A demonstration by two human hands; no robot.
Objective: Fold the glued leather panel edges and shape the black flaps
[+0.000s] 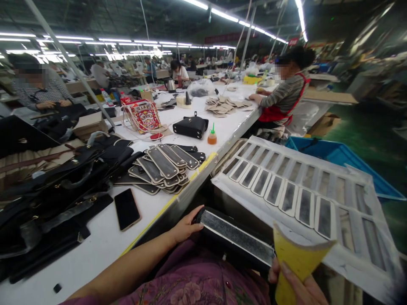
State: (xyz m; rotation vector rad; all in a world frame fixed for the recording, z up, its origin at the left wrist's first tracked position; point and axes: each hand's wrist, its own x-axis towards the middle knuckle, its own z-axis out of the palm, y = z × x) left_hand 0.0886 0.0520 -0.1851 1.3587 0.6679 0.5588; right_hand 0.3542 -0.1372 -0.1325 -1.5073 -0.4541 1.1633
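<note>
A: As I look down through the head camera, the black bag (237, 235) sits at five o'clock against the purple floral shirt (190, 281), its grey, white-edged strip facing up. What have the fingers got?

B: From here I see the left hand (184, 226), near half past six, thumb and fingers clasped on the bag's left end. The right hand (302, 290), between four and five, pinches a yellow sheet (299, 256) with a concave top edge.

A: And my containers?

B: Just off centre, towards one, I have a squeeze bottle (212, 137) of orange liquid with a green nozzle. At twelve, a clear plastic bag (201, 87) holds something dark. At three, a blue bin (352, 165) has a dark item inside; the white board (248, 197), towards half past three, carries rows of pale-bordered panels (288, 198) and hides the bin's near side.

A: What can't I make out?

B: The sheet's lower end is cut off by the bottom edge. It also covers part of the right hand, so I cannot tell whether hidden fingers touch the black bag. Nor can I see into the patterned red bag (144, 117) at ten.
</note>
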